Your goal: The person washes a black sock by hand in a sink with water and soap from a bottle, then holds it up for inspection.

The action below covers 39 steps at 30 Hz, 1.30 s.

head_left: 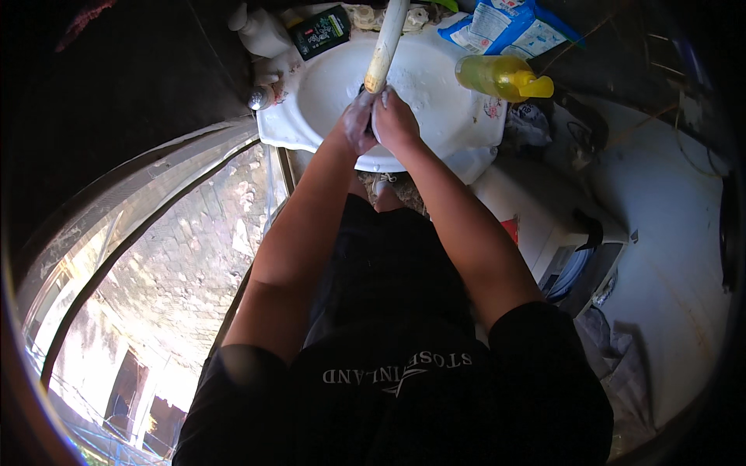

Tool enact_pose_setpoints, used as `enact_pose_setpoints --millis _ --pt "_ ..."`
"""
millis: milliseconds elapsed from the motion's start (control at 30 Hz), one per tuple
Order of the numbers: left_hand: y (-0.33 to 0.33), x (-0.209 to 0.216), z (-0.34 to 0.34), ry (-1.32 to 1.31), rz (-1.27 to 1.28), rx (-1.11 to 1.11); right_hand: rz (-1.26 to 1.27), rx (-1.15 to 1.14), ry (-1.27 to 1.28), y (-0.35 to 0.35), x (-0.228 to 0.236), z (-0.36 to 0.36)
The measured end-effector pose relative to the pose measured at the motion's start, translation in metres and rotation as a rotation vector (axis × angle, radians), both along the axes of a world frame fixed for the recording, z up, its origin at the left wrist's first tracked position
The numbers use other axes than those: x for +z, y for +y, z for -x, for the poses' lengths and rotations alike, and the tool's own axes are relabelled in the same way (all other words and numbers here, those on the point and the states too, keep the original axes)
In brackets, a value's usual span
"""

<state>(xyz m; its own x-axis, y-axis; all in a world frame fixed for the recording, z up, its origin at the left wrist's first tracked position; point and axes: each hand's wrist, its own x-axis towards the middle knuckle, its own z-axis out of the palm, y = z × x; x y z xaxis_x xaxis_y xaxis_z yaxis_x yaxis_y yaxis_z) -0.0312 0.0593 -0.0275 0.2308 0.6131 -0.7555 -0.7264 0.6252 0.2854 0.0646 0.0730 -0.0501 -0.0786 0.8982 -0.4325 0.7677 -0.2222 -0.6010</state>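
Both hands are together over the near part of a white washbasin. My left hand is covered in whitish lather, its fingers curled in toward the other hand. My right hand is closed beside it, with foam near the fingertips. Something dark shows in the narrow gap between the two hands; its kind is hidden by the fingers. Just above the fingertips ends a white pipe, stained yellowish at its lower end. I see no water stream coming from it.
On the basin's right rim lies a yellow pump bottle, near a blue-and-white packet. At the back left are a white bottle and a dark green box. A white appliance stands at right; a window is at left.
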Motion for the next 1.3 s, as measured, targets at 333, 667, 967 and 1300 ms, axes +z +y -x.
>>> enact_pose_setpoints --millis 333,667,967,1300 --pt "-0.017 -0.014 0.040 0.079 0.052 -0.008 -0.325 0.081 -0.508 0.140 0.035 -0.006" --pt "-0.005 -0.019 0.041 -0.120 0.127 -0.058 -0.836 0.428 -0.548 0.175 -0.012 -0.026" --pt "0.009 -0.007 0.023 -0.064 0.092 -0.115 -0.847 0.622 -0.633 0.185 -0.006 -0.031" --pt "0.031 -0.002 0.006 -0.116 0.189 0.057 -0.787 0.607 -0.693 0.182 0.001 -0.032"
